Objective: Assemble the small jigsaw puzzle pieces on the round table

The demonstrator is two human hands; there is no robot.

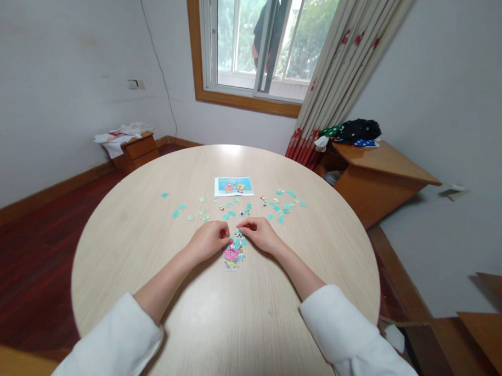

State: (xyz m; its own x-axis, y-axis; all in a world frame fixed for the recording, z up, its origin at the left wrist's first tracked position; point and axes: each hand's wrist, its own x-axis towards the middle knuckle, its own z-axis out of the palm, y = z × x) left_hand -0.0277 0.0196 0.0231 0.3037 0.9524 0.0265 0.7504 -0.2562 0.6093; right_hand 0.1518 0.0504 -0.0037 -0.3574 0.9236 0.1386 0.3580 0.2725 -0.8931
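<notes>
A partly joined jigsaw puzzle lies on the round table, showing a pink cartoon figure with teal and white parts around it. At its upper left edge is my left hand, its fingers curled and pinched together; whatever they hold is hidden. My right hand reaches in from the other side, with thumb and fingertips pinched on a small jigsaw piece at the puzzle's top edge. Just beyond the hands are several loose jigsaw pieces, mostly teal and pale. Farther back lies a printed reference picture.
More loose teal pieces are scattered at the right, and a few pieces at the left of the pale wooden table. Behind it are a window, a curtain and a wooden cabinet with cloths on top.
</notes>
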